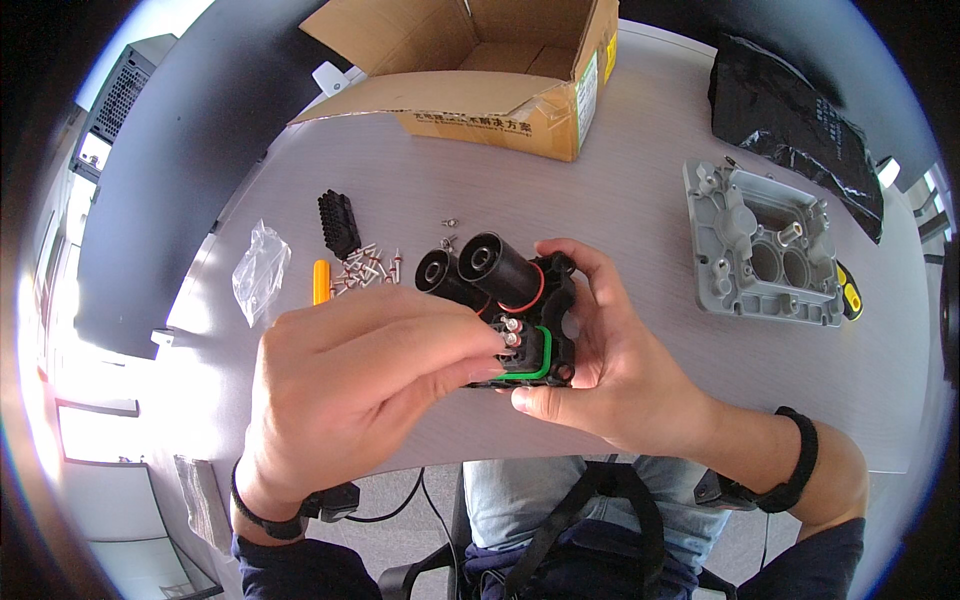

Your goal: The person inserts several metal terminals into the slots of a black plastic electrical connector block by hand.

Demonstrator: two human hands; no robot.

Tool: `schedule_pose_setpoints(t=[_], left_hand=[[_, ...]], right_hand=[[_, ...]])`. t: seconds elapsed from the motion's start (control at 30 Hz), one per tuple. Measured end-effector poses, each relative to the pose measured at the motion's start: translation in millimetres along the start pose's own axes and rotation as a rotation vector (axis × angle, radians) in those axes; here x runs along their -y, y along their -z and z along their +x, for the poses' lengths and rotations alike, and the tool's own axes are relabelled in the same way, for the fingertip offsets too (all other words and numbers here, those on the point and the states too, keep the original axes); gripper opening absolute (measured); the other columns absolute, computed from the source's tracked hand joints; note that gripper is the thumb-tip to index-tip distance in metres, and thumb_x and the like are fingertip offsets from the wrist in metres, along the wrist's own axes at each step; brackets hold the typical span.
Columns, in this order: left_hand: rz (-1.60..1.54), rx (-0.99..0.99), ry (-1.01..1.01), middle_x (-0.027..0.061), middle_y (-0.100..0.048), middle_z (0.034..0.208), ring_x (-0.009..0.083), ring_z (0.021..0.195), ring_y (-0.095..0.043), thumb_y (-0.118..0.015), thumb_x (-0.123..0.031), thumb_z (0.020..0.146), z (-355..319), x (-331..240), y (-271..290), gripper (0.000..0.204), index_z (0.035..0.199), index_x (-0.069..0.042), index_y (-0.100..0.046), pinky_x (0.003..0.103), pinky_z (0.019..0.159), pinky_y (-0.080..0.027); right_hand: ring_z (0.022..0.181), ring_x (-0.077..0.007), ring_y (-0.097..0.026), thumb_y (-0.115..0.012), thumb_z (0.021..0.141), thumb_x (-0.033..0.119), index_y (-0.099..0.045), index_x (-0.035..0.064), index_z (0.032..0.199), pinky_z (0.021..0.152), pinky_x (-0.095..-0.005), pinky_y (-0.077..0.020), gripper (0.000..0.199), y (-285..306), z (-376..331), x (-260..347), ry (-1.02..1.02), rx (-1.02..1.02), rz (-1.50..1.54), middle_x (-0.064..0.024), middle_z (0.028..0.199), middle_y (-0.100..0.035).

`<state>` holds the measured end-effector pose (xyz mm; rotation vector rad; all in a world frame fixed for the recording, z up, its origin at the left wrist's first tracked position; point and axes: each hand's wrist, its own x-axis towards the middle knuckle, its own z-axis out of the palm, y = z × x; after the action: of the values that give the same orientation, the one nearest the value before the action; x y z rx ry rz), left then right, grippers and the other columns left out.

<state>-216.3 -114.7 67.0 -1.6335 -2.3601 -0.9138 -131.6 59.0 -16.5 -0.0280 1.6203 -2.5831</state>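
Loose pins lie beyond the left hand, which seems to pinch a metal pin, best kept straight, at the black connector between the hands, grasped by the right hand.

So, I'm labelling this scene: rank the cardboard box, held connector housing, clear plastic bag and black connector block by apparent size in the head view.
1. Cardboard box
2. Held connector housing
3. Clear plastic bag
4. Black connector block

Office: desk, dark partition
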Motion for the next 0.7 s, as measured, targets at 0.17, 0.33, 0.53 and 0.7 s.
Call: schedule_pose_setpoints(t=[0.17,0.33,0.53,0.7], left_hand=[[-0.029,0.021,-0.039,0.0095,-0.070,0.080,0.0177,0.065,-0.065,-0.079,-0.013,0.071,-2.7,4.0,-5.9,0.019,0.085,-0.003,-0.071,0.025,0.055,-0.049],[0.071,-0.042,0.027,0.0093,-0.067,0.081,0.0161,0.065,-0.061,-0.077,-0.011,0.073,3.5,4.4,10.1,0.018,0.087,-0.003,-0.070,0.028,0.059,-0.048],[0.359,0.372,0.329,0.0114,-0.065,0.085,0.0236,0.072,-0.063,-0.073,-0.008,0.076,-7.9,32.1,46.9,0.017,0.091,-0.001,-0.067,0.034,0.066,-0.048],[0.458,0.613,0.415,0.0126,-0.065,0.090,0.0274,0.078,-0.064,-0.073,-0.010,0.075,-11.6,55.5,39.3,0.021,0.093,-0.002,-0.067,0.034,0.072,-0.048]], right_hand=[[0.121,-0.0216,-0.048,-0.070,0.077,-0.005,-0.007,0.0100,0.144,0.097,-0.0353,-0.0504,0.093,-0.3,0.4,-1.3,0.006,0.009,-0.036,-0.0140,0.134,-0.035],[0.123,-0.0236,-0.047,-0.069,0.077,-0.005,-0.006,0.0114,0.144,0.099,-0.0358,-0.0494,0.093,5.0,0.7,-2.9,-0.010,0.006,0.021,-0.0151,0.135,-0.035],[0.121,-0.0251,-0.050,-0.069,0.076,-0.008,-0.006,0.0109,0.144,0.098,-0.0363,-0.0501,0.094,0.4,0.4,-1.0,-0.016,-0.005,0.010,-0.0162,0.136,-0.034],[0.121,-0.0262,-0.051,-0.067,0.076,-0.009,-0.006,0.0105,0.144,0.097,-0.0370,-0.0512,0.093,-1.9,-0.4,0.2,-0.023,0.008,0.043,-0.0168,0.136,-0.033]])
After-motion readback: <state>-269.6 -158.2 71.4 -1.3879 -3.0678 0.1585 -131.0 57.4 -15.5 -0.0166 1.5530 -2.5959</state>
